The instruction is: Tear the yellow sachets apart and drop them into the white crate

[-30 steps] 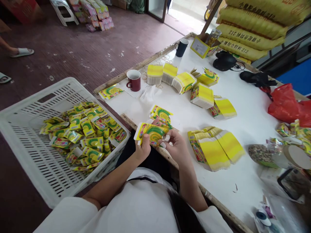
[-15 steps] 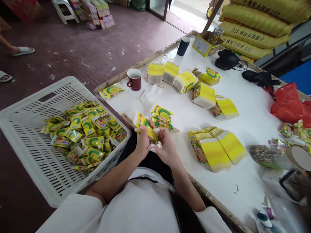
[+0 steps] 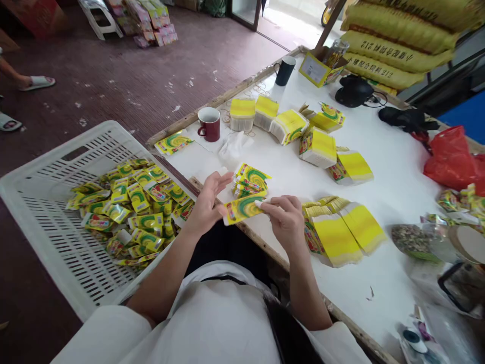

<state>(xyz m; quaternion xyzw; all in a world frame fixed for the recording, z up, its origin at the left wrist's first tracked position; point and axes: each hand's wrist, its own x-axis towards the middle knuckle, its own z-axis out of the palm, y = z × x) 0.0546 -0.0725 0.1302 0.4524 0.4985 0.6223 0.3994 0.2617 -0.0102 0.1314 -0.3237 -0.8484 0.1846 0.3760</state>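
Note:
My right hand pinches the right end of a flat yellow-and-green printed carton, held level just above the table's front edge. My left hand is at the carton's other end, its fingers stretched and apart; the thumb is close to the carton, and whether it touches I cannot tell. White coverings show on some fingertips. Right behind the held carton lies a small pile of similar flat cartons. To my left stands a white slotted plastic basket with many small filled yellow cartons in it.
Stacks of flat yellow cartons lie to the right, and more bundles stand farther back. A maroon mug, a dark mug, a red plastic bag and a jar are on the table. Another person's foot shows at far left.
My hands have moved apart from their close hold over my lap. The right has gone rightward and holds a flat carton; the left has opened and moved left.

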